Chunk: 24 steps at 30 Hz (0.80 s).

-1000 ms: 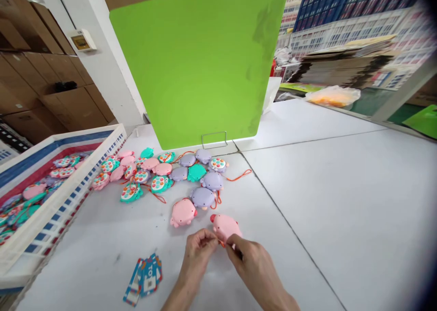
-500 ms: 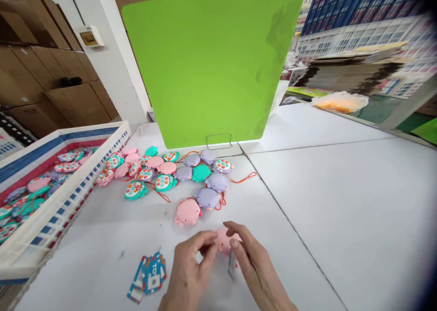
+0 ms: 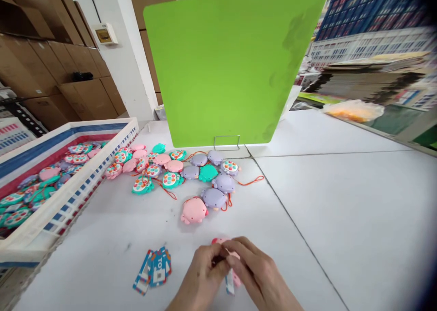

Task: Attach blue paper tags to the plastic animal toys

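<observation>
Bare hands (image 3: pixel 205 269) and wrists (image 3: pixel 282 296)

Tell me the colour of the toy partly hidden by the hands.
Pink: the toy shows best in the head view, though the hands cover much of it.

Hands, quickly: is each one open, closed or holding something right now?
Left hand: closed in a pinch; what it holds, if anything, is hidden.
Right hand: fingers curled beside the left's; cannot tell whether they grip the card below them.

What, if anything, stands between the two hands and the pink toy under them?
Nothing visible keeps the left hand or right hand from the pink toy, which they partly hide. Only a narrow card, between the hands, covers part of it.
</observation>
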Motion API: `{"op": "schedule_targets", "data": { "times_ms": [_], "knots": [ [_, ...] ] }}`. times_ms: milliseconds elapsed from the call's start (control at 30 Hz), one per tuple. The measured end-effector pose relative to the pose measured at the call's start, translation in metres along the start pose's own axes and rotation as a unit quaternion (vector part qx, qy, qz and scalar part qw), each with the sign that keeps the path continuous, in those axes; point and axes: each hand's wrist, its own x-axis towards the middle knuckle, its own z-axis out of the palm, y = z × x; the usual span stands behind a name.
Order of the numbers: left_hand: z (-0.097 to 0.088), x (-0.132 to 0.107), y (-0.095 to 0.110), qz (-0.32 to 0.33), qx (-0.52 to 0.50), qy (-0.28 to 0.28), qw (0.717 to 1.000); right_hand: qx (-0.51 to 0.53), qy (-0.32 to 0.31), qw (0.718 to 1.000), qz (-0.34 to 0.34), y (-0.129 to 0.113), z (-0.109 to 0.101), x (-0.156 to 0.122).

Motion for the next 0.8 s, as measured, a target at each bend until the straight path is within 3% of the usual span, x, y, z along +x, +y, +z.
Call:
{"op": "schedule_targets", "data": {
  "times_ms": [133,233,433,533,633,800],
  "knots": [
    [-0.005,-0.007,-0.006,-0.019,0.052,0.032,0.998,-0.066,-0.030,0.997,0.018,0.012,-0.005,-0.010],
    [-0.007,-0.012,-0.006,-0.014,0.043,0.028,0.999,-0.050,-0.038,0.998,0.015,0.015,-0.011,-0.014],
    [-0.004,-0.018,0.001,-0.013,0.040,0.025,0.999,-0.012,0.059,0.997,0.046,0.007,-0.009,-0.017],
    [-0.001,-0.017,-0.001,0.005,-0.009,0.002,1.000,0.041,0.122,0.990,0.057,0.003,0.002,-0.016],
    [-0.001,-0.016,-0.005,-0.018,-0.057,0.047,0.997,0.144,0.161,0.973,0.078,-0.003,0.013,-0.013],
    [-0.006,-0.018,0.001,-0.082,-0.105,0.114,0.984,0.320,0.128,0.930,0.131,-0.002,0.021,-0.010]
  ]
}}
